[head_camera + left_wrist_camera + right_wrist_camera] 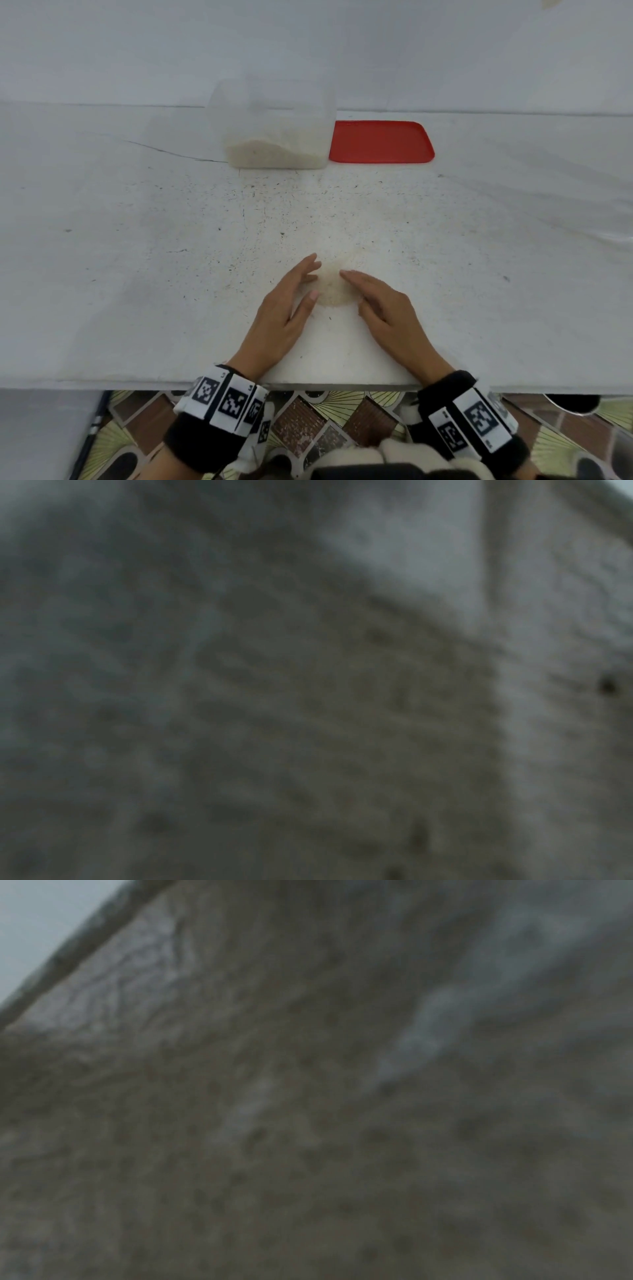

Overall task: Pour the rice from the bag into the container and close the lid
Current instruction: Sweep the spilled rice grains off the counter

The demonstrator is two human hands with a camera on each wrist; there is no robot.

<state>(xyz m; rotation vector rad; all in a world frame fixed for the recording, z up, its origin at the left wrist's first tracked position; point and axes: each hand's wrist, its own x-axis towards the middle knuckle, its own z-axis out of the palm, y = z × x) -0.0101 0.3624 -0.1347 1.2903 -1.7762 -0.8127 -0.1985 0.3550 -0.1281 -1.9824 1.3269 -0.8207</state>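
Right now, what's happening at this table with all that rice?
A person has both hands flat on the white table, the left hand and right hand cupped on either side of a small pile of spilled rice, seemingly gathering it. Farther back stands a clear container partly filled with rice, lid off. Its red lid lies beside it, to the right. Both wrist views are too blurred to add anything.

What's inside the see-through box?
Rice lies inside the clear container, piled higher on its left side. The rest looks empty. Its red lid lies on the table beside it, so the top is open.
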